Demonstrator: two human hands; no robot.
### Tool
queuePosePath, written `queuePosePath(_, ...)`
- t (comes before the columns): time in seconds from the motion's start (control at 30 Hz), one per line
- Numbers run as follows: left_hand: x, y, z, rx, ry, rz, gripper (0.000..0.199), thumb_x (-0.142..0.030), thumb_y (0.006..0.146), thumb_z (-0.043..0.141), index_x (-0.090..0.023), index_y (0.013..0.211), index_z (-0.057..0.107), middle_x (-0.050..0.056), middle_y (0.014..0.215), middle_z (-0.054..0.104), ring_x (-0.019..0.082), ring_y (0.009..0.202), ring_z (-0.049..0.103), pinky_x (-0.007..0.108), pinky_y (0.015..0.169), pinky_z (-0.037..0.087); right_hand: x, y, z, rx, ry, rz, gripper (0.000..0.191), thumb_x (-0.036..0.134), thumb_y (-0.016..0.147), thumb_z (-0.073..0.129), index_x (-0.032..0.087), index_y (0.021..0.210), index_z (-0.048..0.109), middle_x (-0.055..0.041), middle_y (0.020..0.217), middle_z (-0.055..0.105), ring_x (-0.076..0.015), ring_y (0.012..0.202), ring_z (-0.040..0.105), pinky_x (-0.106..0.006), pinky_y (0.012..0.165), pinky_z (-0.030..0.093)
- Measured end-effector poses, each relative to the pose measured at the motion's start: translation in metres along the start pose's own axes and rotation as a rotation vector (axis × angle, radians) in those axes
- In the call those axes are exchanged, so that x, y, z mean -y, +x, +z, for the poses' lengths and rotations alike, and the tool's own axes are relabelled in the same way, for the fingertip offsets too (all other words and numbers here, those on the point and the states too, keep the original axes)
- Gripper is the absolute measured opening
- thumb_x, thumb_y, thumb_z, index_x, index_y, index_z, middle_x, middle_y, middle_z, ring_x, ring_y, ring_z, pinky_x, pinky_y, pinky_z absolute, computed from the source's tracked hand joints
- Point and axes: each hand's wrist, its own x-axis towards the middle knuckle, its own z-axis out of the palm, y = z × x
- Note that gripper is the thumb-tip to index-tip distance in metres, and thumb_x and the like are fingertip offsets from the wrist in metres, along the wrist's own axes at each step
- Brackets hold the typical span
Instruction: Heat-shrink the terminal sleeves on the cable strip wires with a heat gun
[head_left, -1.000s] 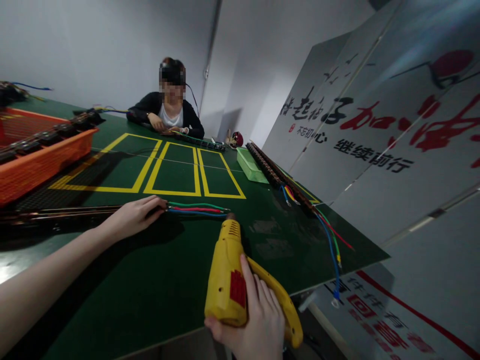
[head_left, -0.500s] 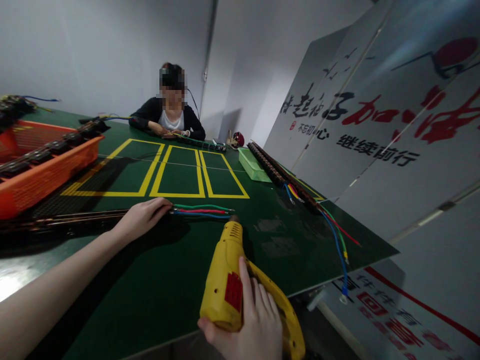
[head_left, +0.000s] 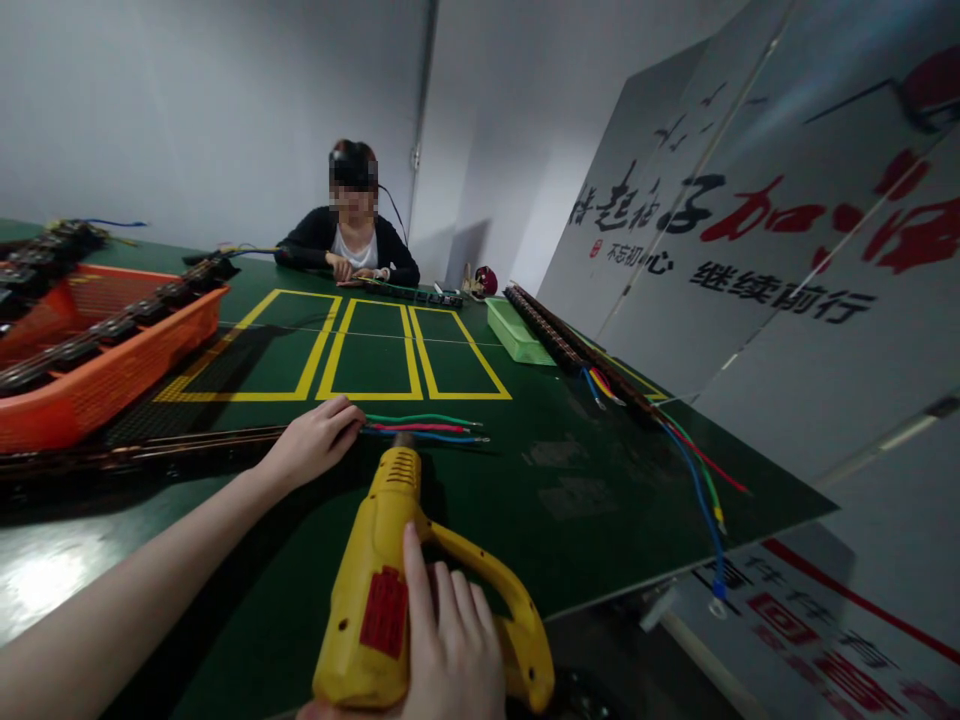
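Note:
My right hand (head_left: 450, 640) is wrapped round a yellow heat gun (head_left: 375, 570) with a red label. Its metal nozzle (head_left: 405, 440) points away from me, close below the blue wire (head_left: 435, 437). My left hand (head_left: 322, 440) pinches the wire bundle where it leaves a long dark wired assembly (head_left: 187, 450) lying on the green table. Green (head_left: 420, 418), red and blue wires stick out to the right of my left fingers, their metal ends apart from each other.
An orange basket (head_left: 172, 325) holding dark assemblies stands at the left. Across the green table (head_left: 600, 540) a person (head_left: 352, 240) sits with hands on another assembly. At the right are a green tray (head_left: 517, 335) and long assemblies (head_left: 547, 330) with wires hanging over the edge.
The heat gun in my right hand has moved left along the wires, from their tips towards my left hand. The whole view has shifted slightly.

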Motion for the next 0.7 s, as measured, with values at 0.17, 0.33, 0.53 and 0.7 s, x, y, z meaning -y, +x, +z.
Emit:
queuePosePath(0.17, 0.001, 0.003, -0.002, 0.046, -0.035, -0.022, 0.03, -0.033, 0.095, 0.03, -0.019, 0.097, 0.057, 0.006, 0.097, 0.054, 0.018, 0.088, 0.056, 0.028, 0.075, 0.045, 0.015, -0.005, 0.012, 0.062, -0.035, -0.042, 0.095, 0.079, 0.07, 0.047, 0.023, 0.145, 0.032, -0.0087, 0.106, 0.067, -0.0308, 0.094, 0.063, -0.045, 0.083, 0.051)
queuePosePath(0.33, 0.007, 0.017, -0.005, 0.155, -0.148, 0.007, 0.031, -0.036, 0.095, 0.032, -0.02, 0.097, 0.059, 0.006, 0.107, 0.054, 0.017, 0.091, 0.057, 0.028, 0.079, 0.046, 0.017, -0.005, 0.013, 0.126, -0.102, -0.065, 0.073, 0.049, 0.084, 0.053, 0.023, 0.147, 0.028, -0.0082, 0.107, 0.065, -0.0287, 0.096, 0.063, -0.042, 0.084, 0.05)
queuePosePath(0.53, 0.01, 0.036, -0.004, 0.251, -0.235, 0.017, 0.031, -0.036, 0.092, 0.036, -0.018, 0.085, 0.059, 0.007, 0.116, 0.052, 0.017, 0.091, 0.058, 0.029, 0.083, 0.045, -0.004, 0.007, 0.007, 0.087, -0.043, -0.162, 0.071, 0.053, 0.083, 0.052, 0.023, 0.144, 0.034, -0.0041, 0.083, 0.065, -0.0227, 0.074, 0.063, -0.036, 0.07, 0.051)
queuePosePath(0.7, 0.011, 0.038, -0.003, 0.258, -0.287, 0.021, 0.029, -0.036, 0.091, 0.037, -0.018, 0.084, 0.059, 0.008, 0.114, 0.056, 0.018, 0.092, 0.058, 0.029, 0.084, 0.045, -0.028, 0.015, -0.011, 0.018, 0.073, -0.102, 0.112, 0.093, 0.055, 0.04, 0.018, 0.138, 0.045, -0.0075, 0.091, 0.069, -0.0266, 0.08, 0.066, -0.039, 0.072, 0.051)
